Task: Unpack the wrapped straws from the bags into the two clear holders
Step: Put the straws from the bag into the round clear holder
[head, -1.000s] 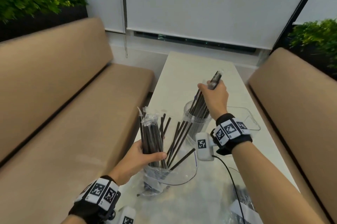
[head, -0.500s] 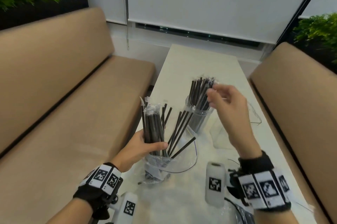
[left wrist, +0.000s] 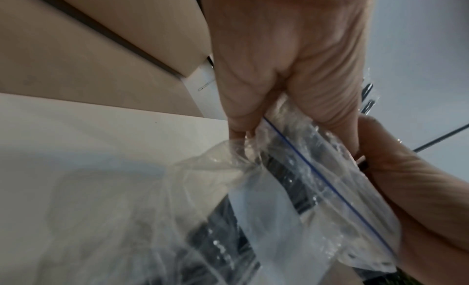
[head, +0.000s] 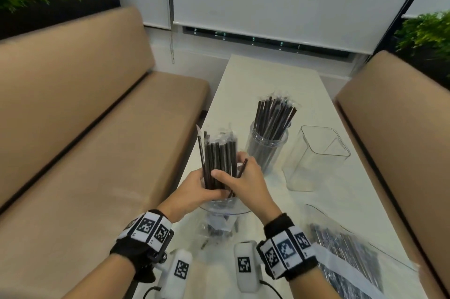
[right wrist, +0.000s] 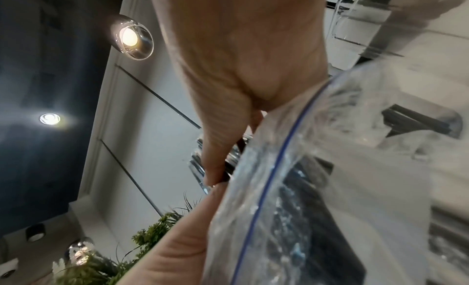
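wrist trackers: we've got black straps with white coded tags on both forearms, nearest the camera, forearms angled in toward each other over the counter (head: 272, 79).
second bag: a clear bag of wrapped straws (head: 348, 257) lies flat on the counter just right of our right wrist, nothing touching it.
open bag: a clear zip bag (left wrist: 299, 189) with a blue seal line stands right in front of us, its mouth bunched up under our hands. From the wrist views the dark straws run down inside it.
left hand: our left hand (head: 192, 191) is wrapped round the lower part of the straw bundle from the left side, fingers curled in a grip, wrist bent slightly up.
right hand: our right hand (head: 243, 181) comes in from the right and closes on the same bundle, thumb across the front, fingers curled behind. One loose straw pokes out slanted between its fingers.
straw bundle: the bundle of black wrapped straws (head: 220, 152) stands pretty much upright, bottom still in the bag, tops fanned a bit above our hands.
round holder: just past our hands, a clear round holder (head: 265, 150) already packed with straws leaning to the right.
square holder: to the right of that one, a clear square holder (head: 316, 160), standing a little apart from it.
benches: tan padded benches (head: 73, 116) run along both sides of the counter.
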Demonstrator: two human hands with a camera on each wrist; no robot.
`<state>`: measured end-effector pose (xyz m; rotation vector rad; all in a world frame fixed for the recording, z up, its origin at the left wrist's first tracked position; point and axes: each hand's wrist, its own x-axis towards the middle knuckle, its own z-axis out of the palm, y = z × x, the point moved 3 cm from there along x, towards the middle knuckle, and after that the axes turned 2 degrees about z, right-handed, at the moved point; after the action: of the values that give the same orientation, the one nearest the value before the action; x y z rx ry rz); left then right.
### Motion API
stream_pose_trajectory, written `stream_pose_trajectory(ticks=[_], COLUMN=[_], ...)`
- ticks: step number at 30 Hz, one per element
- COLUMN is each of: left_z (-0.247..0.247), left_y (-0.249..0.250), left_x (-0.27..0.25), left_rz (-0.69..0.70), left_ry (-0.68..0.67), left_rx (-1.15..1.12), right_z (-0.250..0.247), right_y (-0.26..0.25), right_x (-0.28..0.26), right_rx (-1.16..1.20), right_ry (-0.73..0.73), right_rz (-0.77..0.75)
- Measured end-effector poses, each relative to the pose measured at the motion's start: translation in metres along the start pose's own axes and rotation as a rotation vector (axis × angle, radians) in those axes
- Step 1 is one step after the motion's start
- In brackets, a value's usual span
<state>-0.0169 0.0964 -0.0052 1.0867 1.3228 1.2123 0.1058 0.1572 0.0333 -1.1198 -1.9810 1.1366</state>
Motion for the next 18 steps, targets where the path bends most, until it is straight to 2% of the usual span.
stream_pose_trajectory(ticks=[4,6,9,14,18], left_z=[-0.005,-0.007,-0.011,-0.011,-0.006], left_y=[0.000,0.000,0.001,0.008,0.013], left_x=[-0.001,-0.002,-0.002,0.005,0.009], left_rz=[-0.017,-0.016,0.019,0.063,0.069], left_ry=[-0.011,0.012,0.048,0.033,0.003], left_rx=[0.041,0.035,-0.021,-0.075,-0.111], right_z=[0.003,-0.002,-0.022,-0.058,-0.073], right_y=[-0.003,-0.001,-0.004,-0.023,-0.026], right_x=[0.003,0.007,0.014,0.022,0.025], right_rx=[0.054,0.137,0.239,0.357,0.417], right_ry=[-0.077,-0.061,0.026,0.201,0.260], right_rz=[-0.051,-0.031,-0.003,-0.080,-0.100])
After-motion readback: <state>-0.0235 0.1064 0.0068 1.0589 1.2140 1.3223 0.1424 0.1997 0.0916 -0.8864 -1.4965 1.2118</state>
